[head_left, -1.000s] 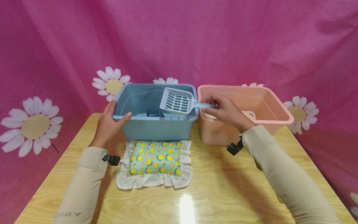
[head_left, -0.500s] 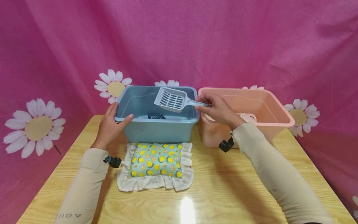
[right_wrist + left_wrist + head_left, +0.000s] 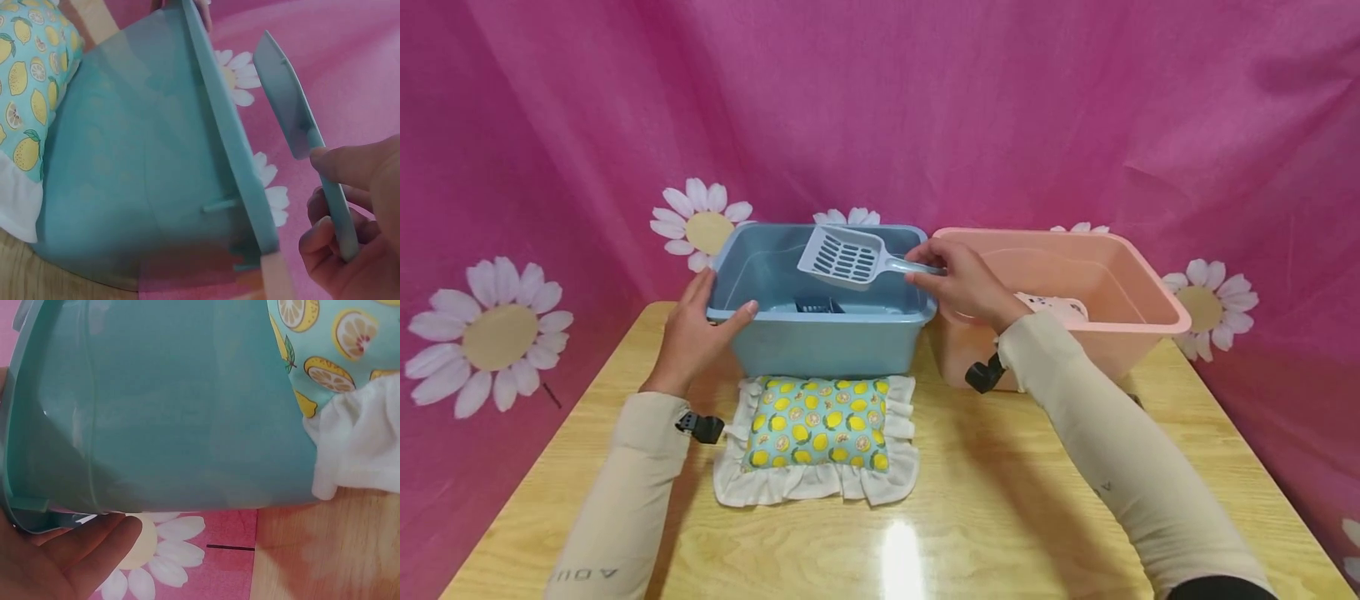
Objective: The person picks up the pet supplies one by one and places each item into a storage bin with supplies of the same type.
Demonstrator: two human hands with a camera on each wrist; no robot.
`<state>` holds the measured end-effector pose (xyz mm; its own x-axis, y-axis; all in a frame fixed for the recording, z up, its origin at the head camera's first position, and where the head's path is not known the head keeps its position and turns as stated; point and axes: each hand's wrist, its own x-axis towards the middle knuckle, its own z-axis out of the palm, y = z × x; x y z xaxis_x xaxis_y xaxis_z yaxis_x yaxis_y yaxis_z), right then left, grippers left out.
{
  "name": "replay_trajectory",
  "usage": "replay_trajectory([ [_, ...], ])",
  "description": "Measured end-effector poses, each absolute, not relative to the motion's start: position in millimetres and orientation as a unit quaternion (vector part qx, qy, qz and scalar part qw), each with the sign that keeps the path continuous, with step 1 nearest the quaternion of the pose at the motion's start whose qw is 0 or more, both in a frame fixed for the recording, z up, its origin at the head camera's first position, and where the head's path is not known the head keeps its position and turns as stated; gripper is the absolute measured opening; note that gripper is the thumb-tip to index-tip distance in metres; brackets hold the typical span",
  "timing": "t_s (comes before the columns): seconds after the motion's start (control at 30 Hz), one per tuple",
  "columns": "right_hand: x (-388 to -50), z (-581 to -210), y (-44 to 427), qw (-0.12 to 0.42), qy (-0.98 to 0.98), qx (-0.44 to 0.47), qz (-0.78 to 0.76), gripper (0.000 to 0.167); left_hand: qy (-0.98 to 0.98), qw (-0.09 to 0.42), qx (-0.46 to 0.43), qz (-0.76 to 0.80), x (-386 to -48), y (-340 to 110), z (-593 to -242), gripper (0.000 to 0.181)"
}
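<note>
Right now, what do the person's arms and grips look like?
The left sleeve and right sleeve are beige and reach the wrists. The left one has dark lettering; the right has a small dark mark. A black left wrist camera and black right wrist camera sit by the cuffs. The left grip and right grip wear no gloves.
</note>
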<state>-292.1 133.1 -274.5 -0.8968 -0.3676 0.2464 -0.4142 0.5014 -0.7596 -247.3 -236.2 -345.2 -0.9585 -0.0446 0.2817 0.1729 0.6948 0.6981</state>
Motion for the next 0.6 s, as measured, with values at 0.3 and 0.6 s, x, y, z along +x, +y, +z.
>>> replay_trajectory([
  [0.3,-294.8,-272.6,116.3,-0.001,-0.862,0.215,0.459,0.026,-0.909,0.136,-0.039,-0.393,-248.5,-237.0,-344.0,0.096],
  [0.6,-304.7,-278.6,104.1,0.009,-0.876,0.216,0.43,0.026,-0.909,0.131,-0.029,-0.395,-249.5,-236.2,-344.3,0.099],
])
